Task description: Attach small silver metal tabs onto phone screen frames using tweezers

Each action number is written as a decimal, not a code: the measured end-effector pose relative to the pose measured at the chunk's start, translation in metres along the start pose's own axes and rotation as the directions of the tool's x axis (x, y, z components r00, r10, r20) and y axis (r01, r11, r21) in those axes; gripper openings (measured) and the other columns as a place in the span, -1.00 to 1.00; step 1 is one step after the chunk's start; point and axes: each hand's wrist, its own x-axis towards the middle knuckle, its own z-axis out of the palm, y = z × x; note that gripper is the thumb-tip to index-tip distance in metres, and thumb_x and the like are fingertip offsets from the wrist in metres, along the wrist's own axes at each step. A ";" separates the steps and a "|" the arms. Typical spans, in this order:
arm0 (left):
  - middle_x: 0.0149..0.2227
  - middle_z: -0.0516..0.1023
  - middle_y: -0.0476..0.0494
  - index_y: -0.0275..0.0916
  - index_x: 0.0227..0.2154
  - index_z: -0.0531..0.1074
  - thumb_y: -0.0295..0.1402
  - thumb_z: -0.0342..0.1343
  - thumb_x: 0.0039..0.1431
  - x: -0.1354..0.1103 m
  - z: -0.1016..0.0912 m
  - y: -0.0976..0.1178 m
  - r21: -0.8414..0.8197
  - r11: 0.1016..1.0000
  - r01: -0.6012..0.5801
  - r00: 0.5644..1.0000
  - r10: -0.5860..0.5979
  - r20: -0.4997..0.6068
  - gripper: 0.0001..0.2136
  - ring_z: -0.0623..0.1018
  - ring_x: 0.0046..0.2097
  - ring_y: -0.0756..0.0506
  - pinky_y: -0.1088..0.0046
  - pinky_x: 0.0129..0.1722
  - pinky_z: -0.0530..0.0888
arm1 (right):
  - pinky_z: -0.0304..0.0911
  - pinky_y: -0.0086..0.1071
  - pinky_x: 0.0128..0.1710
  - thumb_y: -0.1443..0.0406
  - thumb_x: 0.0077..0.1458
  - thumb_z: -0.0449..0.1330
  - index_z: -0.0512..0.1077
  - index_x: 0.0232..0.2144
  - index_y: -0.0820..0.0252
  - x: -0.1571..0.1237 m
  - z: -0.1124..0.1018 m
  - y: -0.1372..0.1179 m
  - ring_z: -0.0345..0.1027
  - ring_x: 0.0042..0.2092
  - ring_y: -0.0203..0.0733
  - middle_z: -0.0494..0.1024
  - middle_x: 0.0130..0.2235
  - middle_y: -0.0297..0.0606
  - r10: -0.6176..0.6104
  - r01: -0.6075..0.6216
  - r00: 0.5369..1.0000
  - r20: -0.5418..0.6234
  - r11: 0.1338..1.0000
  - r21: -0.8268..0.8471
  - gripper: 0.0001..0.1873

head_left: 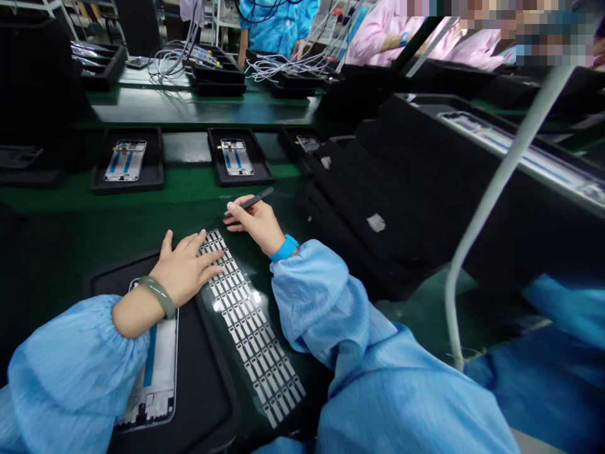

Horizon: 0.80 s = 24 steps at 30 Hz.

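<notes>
Between the fingers of my right hand (255, 224) is a pair of dark tweezers (256, 198), just past the far end of a sheet of small die-cut stickers (253, 328). My left hand (186, 268) lies with spread fingers on the upper left part of that sheet, holding nothing. Under my left forearm a phone frame (161, 372) with blue strips sits in a black tray (208, 391); my sleeve and wrist hide part of it. The sticker sheet lies slantwise beside the tray, on its right.
Further back, black trays (154, 183) with phone frames (125, 161) stand in a row on the green surface (184, 180). At the right, a stack of black trays (378, 183) rises behind a pale cable (496, 183). People in blue and pink work across the line.
</notes>
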 end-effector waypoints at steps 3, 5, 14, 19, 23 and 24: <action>0.25 0.09 -0.24 0.03 0.08 0.24 -0.11 -0.05 0.15 0.000 -0.010 0.005 0.010 1.000 0.010 1.000 -0.009 -0.022 -0.58 0.11 0.24 -0.30 -0.16 0.14 -0.14 | 0.36 -0.29 -0.21 0.17 0.17 -0.05 0.31 -0.32 0.24 0.014 -0.011 -0.001 0.41 -0.25 -0.24 0.48 -0.31 -0.21 -0.170 0.137 0.983 -0.071 0.931 -0.339 -0.74; 0.26 0.06 -0.20 0.00 0.12 0.17 -0.18 0.01 0.12 0.007 -0.023 -0.010 0.036 0.996 0.076 0.994 -0.074 -0.075 -0.53 0.06 0.25 -0.28 -0.09 0.17 -0.10 | 0.27 -0.24 -0.08 0.32 0.17 -0.08 0.33 -0.20 0.25 0.030 -0.026 -0.004 0.34 -0.08 -0.15 0.43 -0.12 -0.11 -0.314 0.199 0.948 -0.055 0.718 -0.667 -0.76; 0.11 0.23 -0.33 -0.33 -0.03 0.29 -0.24 0.06 0.11 0.041 -0.059 -0.173 0.012 0.777 0.629 0.747 -0.600 -0.285 -0.61 0.18 0.15 -0.38 -0.19 0.05 0.12 | 0.23 -0.26 -0.21 0.36 0.14 0.02 0.28 0.02 0.19 0.103 -0.073 0.002 0.34 -0.09 -0.04 0.29 0.00 -0.05 -0.053 0.123 0.991 0.121 0.026 -0.992 -0.64; 0.03 0.33 -0.16 -0.27 -0.10 0.34 -0.22 0.03 0.15 0.039 -0.043 -0.188 -0.018 0.797 0.604 0.746 -0.573 -0.339 -0.69 0.34 0.05 -0.21 0.07 0.01 0.29 | 0.20 -0.30 -0.21 0.31 0.17 0.03 0.28 0.00 0.21 0.115 -0.052 -0.012 0.33 -0.09 -0.09 0.28 0.00 -0.07 -0.057 0.223 0.973 0.224 -0.021 -0.975 -0.67; 0.01 0.34 -0.18 -0.25 -0.12 0.35 -0.26 0.02 0.16 0.046 -0.029 -0.183 -0.055 0.806 0.589 0.735 -0.563 -0.378 -0.73 0.34 0.03 -0.16 0.08 0.01 0.28 | 0.19 -0.31 -0.25 0.28 0.19 -0.01 0.25 0.01 0.24 0.116 -0.018 -0.027 0.31 -0.09 -0.06 0.27 0.02 -0.05 -0.097 0.296 0.950 0.297 -0.033 -0.955 -0.66; 0.00 0.34 -0.18 -0.25 -0.13 0.35 -0.25 0.02 0.16 0.047 -0.026 -0.182 -0.067 0.812 0.579 0.737 -0.557 -0.383 -0.74 0.34 0.03 -0.16 0.09 0.01 0.28 | 0.19 -0.31 -0.26 0.28 0.19 -0.02 0.26 0.00 0.25 0.115 -0.008 -0.030 0.30 -0.09 -0.06 0.27 0.02 -0.05 -0.105 0.315 0.943 0.317 -0.034 -0.949 -0.66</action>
